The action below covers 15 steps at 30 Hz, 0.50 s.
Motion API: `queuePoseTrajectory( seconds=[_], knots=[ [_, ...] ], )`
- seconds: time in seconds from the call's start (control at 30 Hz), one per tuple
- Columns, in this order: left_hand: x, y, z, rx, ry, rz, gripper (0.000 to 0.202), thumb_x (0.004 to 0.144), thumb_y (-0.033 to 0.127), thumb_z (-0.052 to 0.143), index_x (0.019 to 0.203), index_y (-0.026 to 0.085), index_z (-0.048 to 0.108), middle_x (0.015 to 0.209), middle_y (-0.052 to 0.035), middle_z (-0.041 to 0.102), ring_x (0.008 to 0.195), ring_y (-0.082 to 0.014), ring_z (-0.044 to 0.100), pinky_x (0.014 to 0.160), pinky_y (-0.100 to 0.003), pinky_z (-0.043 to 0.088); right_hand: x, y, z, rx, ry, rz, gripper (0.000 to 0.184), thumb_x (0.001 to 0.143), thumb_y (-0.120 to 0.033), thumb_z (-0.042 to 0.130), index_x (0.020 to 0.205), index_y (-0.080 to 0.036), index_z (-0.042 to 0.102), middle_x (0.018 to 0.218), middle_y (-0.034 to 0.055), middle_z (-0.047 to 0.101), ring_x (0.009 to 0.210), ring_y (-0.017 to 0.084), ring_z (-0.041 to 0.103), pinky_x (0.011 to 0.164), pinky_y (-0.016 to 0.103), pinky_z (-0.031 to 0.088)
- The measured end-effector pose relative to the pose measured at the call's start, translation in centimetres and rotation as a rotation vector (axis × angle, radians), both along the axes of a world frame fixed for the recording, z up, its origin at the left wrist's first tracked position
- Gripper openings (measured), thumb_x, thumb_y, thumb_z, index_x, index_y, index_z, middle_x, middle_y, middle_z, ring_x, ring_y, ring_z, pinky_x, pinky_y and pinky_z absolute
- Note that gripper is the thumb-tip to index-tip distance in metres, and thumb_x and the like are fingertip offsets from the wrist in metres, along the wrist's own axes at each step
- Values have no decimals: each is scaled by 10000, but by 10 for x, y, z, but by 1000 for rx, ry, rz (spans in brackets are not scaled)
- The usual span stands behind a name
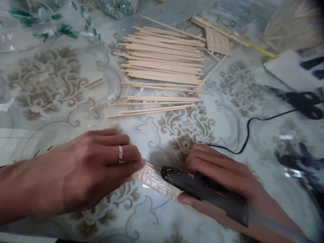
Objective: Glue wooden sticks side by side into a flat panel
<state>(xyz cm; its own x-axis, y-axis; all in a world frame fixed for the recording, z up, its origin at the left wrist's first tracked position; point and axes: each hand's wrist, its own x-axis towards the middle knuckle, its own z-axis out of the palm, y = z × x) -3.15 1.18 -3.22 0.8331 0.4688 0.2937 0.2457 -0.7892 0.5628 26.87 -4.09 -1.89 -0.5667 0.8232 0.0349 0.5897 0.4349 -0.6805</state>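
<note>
My right hand is wrapped round a black hot glue gun, with a clear glue stick trailing from its rear end. The gun's nozzle points left at the edge of a narrow panel of wooden sticks, whose surface looks shiny. My left hand, a ring on one finger, presses its fingertips together at the panel's far left end, on a thin wooden stick along that edge. Part of the panel lies hidden under the gun and my right thumb.
Beyond my hands lies a pile of thin wooden sticks, with several loose ones nearer. A small square stick panel is at the back right. Scissors and a black cord lie right; green-marked plastic bags are at the back left.
</note>
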Motion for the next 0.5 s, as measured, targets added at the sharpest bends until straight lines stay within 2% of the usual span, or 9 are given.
queuePoseTrajectory(
  seconds=[0.1, 0.23, 0.5],
  knots=[
    [-3, 0, 0, -64, 80, -69, 189, 1037, 116, 556, 1041, 255, 685, 1026, -48, 775, 860, -213, 702, 801, -382, 578, 0, 2, 1, 12, -15, 15, 315, 992, -387, 741, 827, -242, 515, 692, -35, 550, 642, 168, 530, 603, 316, 431],
    [-3, 0, 1, -100, 67, -40, 207, 1035, 127, 548, 1057, 286, 678, 987, -31, 752, 812, -214, 669, 766, -383, 549, 1, 3, 1, 36, -32, 29, 350, 999, -410, 727, 805, -247, 486, 680, -26, 552, 642, 179, 541, 600, 333, 435],
    [1, 1, 3, -130, 59, -42, 201, 1040, 114, 555, 978, 264, 674, 950, -25, 721, 789, -198, 638, 758, -367, 502, -2, 6, 2, 31, -40, 41, 327, 1004, -384, 735, 806, -237, 520, 663, -34, 531, 620, 167, 519, 581, 319, 425]
  ],
)
